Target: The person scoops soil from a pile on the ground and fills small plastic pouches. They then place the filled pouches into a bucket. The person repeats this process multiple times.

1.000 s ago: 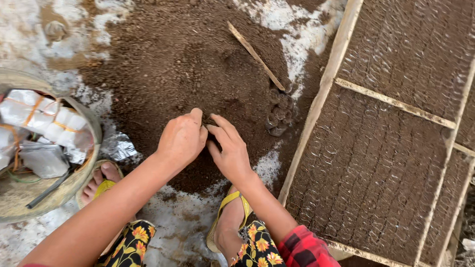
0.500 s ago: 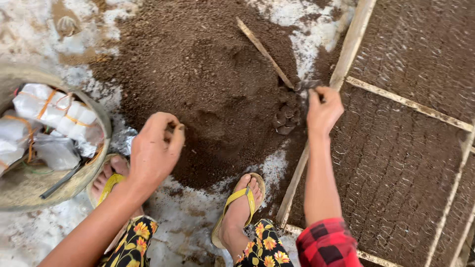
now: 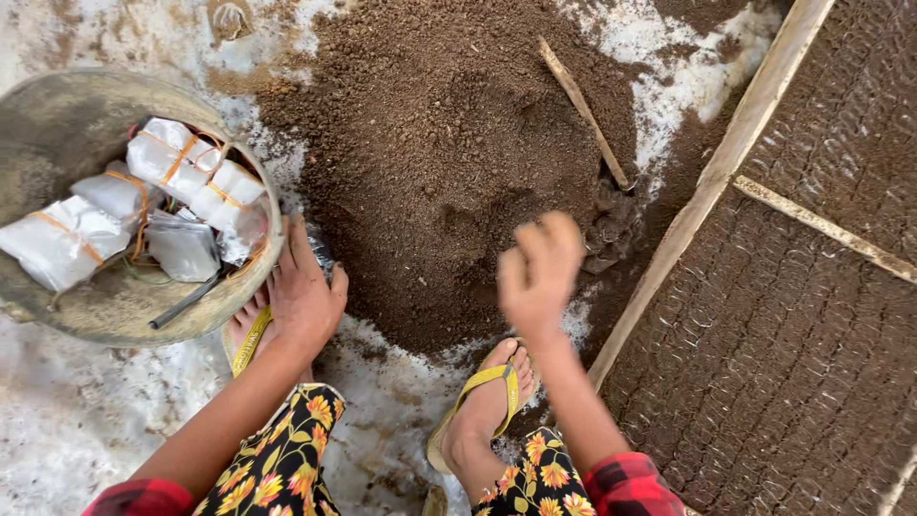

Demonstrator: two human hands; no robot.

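My left hand (image 3: 304,294) rests low beside the rim of a round metal basin (image 3: 57,124), fingers spread and pointing at the ground near my left foot. It holds nothing that I can see. My right hand (image 3: 538,270) hovers blurred above the edge of a brown soil heap (image 3: 449,143), fingers loosely curled; whether it holds anything is unclear. The basin carries bundles of small clear plastic bags (image 3: 181,177) tied with orange bands. To the right lie wooden-framed beds (image 3: 812,315) packed with rows of soil-filled bags.
A thin wooden stick (image 3: 583,110) lies slanted on the soil heap. A few filled dark bags (image 3: 611,225) stand by the frame's edge. My feet wear yellow flip-flops (image 3: 482,406). The ground around is whitish and dusty.
My right hand has come back from the wooden frame to the soil heap's near edge. My left hand has dropped down and left, next to the basin.
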